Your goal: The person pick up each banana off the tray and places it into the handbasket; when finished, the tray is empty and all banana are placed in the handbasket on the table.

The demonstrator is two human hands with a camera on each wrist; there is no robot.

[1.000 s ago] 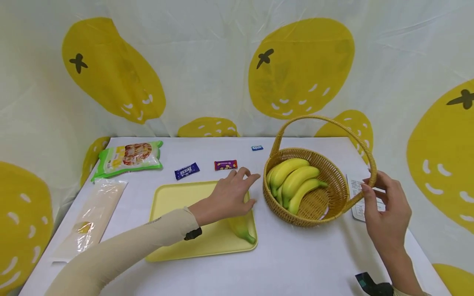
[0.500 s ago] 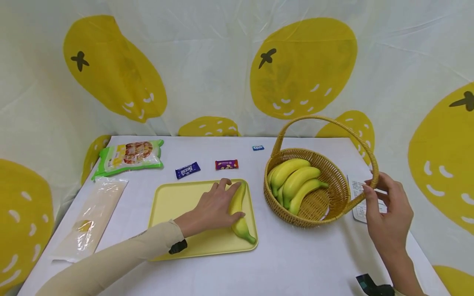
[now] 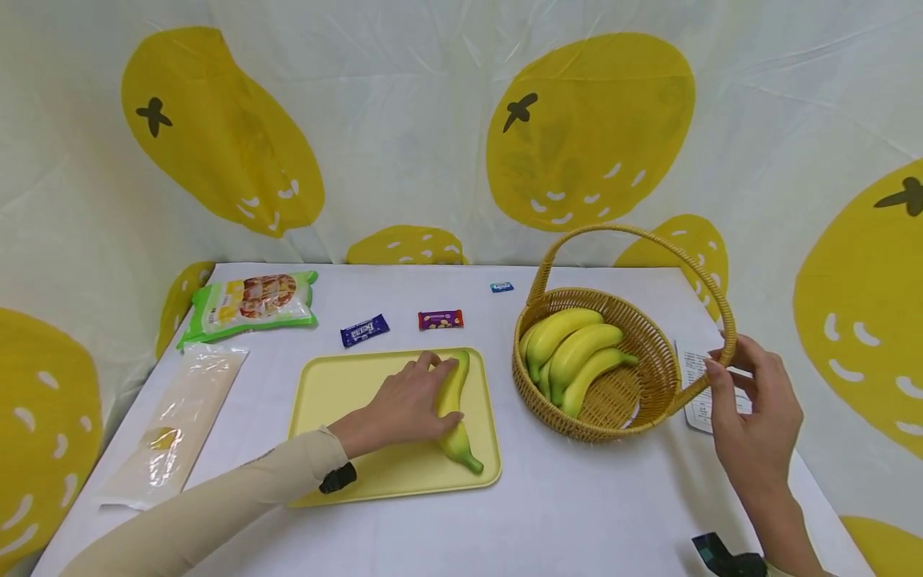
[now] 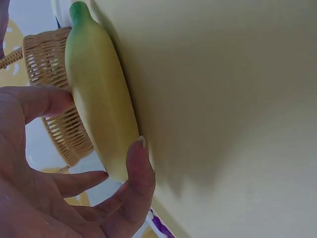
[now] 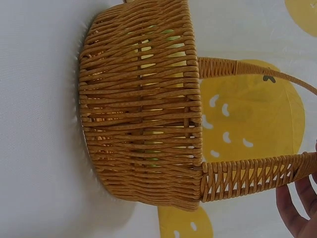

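A single banana [image 3: 456,429] lies on the pale yellow tray [image 3: 346,481], near its right side. My left hand [image 3: 407,401] is over it and holds it, fingers at the far part and thumb nearer the stem. The left wrist view shows the thumb touching one side of the banana [image 4: 99,94] and curled fingers at its other end. To the right stands a wicker basket [image 3: 613,433] with several bananas [image 3: 580,353] inside. My right hand [image 3: 760,409] pinches the right side of its handle [image 3: 728,320]. Only fingertips of the right hand show in the right wrist view.
Behind the tray lie a blue-wrapped snack [image 3: 364,330], a purple-red wrapped snack [image 3: 441,320] and a small blue packet [image 3: 501,287]. A green bread bag [image 3: 252,304] and a clear long package [image 3: 173,425] lie left. A printed card [image 3: 695,393] sits behind the basket's handle.
My left hand has come down from the gap beside the basket onto the banana, moving left. The banana has shifted slightly left on the tray. The right hand stays on the basket handle.
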